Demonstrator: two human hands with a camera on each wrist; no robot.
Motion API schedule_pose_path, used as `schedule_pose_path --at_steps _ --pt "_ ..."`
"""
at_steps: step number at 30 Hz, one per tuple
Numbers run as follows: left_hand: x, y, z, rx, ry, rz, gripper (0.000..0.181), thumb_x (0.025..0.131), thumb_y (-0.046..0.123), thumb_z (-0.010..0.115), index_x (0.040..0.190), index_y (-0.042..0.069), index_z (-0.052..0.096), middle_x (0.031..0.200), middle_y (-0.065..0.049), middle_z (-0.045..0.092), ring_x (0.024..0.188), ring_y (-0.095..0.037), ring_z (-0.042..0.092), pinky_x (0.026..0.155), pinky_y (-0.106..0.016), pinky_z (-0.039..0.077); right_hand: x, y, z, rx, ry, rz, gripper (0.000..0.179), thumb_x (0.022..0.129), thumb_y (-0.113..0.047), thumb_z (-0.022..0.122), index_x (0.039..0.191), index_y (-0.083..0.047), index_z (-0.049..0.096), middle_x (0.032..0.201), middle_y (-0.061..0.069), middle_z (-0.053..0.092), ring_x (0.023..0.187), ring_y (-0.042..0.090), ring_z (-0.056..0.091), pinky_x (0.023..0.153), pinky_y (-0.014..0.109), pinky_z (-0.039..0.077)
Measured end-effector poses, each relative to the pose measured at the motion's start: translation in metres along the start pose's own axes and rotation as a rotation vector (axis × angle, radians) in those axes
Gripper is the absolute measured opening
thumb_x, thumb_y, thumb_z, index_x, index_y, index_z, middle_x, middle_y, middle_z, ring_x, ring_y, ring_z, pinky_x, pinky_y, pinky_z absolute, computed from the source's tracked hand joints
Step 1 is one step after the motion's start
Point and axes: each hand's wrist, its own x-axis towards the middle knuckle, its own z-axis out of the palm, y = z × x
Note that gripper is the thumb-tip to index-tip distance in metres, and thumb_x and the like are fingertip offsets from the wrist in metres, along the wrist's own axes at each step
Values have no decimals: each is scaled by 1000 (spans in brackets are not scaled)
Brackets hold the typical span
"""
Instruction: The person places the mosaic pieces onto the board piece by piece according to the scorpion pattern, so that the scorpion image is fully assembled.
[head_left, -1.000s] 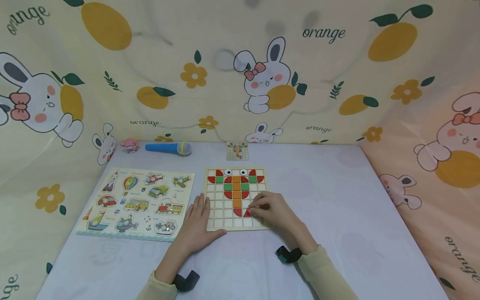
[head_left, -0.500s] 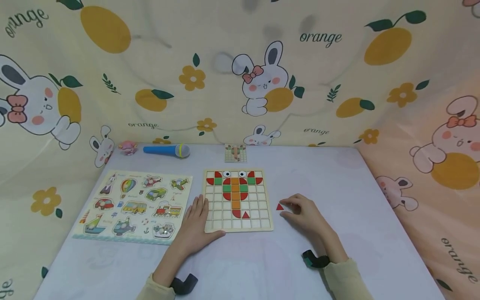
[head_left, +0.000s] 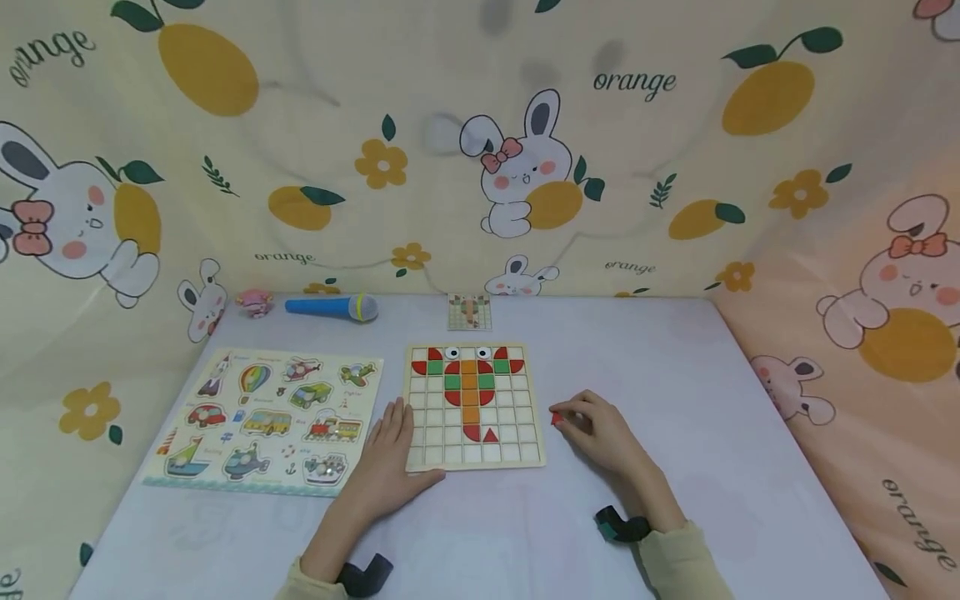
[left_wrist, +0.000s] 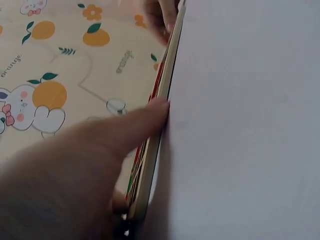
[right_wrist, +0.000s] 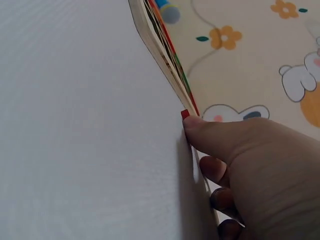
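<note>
A wooden grid board (head_left: 517, 454) lies mid-table, with red, green and orange pieces and two eye pieces forming a figure. One small red triangle (head_left: 490, 436) sits low in the grid, right of a red rounded piece. My left hand (head_left: 386, 458) rests along the board's left edge, fingers straight and thumb extended at the near corner. Just off the board's right side, my right hand (head_left: 607, 433) pinches another red triangular piece (head_left: 556, 418) between thumb and fingers. In the right wrist view only a small bit of that red piece (right_wrist: 185, 114) shows past the thumb.
Left of the board lies a vehicle picture puzzle (head_left: 262, 421), partly behind my left hand. Along the back are a pink figurine (head_left: 255, 302), a blue toy microphone (head_left: 330, 307) and a small pattern card (head_left: 469, 312). A patterned cloth (head_left: 420, 100) hangs behind the table.
My right hand has left the red triangle on the board, moved right, and now grips another red triangle beside the board. The left hand stays at the board's edge.
</note>
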Motion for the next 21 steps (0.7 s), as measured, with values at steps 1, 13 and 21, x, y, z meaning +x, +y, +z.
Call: schedule_pose_path --at_steps 1,13,21 --pt "-1 0 -1 -9 4 5 117 88 58 80 165 -8 22 175 -26 10 164 -42 5 131 -59 14 0 -1 0 4 3 0 23 96 -14 80 120 -14 81 107 -1 68 89 14 56 76 28 52" --pt "0 -3 1 -23 24 8 113 90 56 79 164 -8 24 176 -24 11 164 -41 4 131 -59 10 10 -35 3 137 -27 -65 26 96 -12 79 122 -8 80 106 -2 71 85 13 56 70 25 50" --pt "3 -2 1 -23 15 5 114 89 58 78 165 -7 23 176 -24 12 164 -40 3 131 -59 11 25 -67 20 136 -168 -210 23 100 -19 77 121 -11 81 113 -3 69 103 16 59 83 30 54"
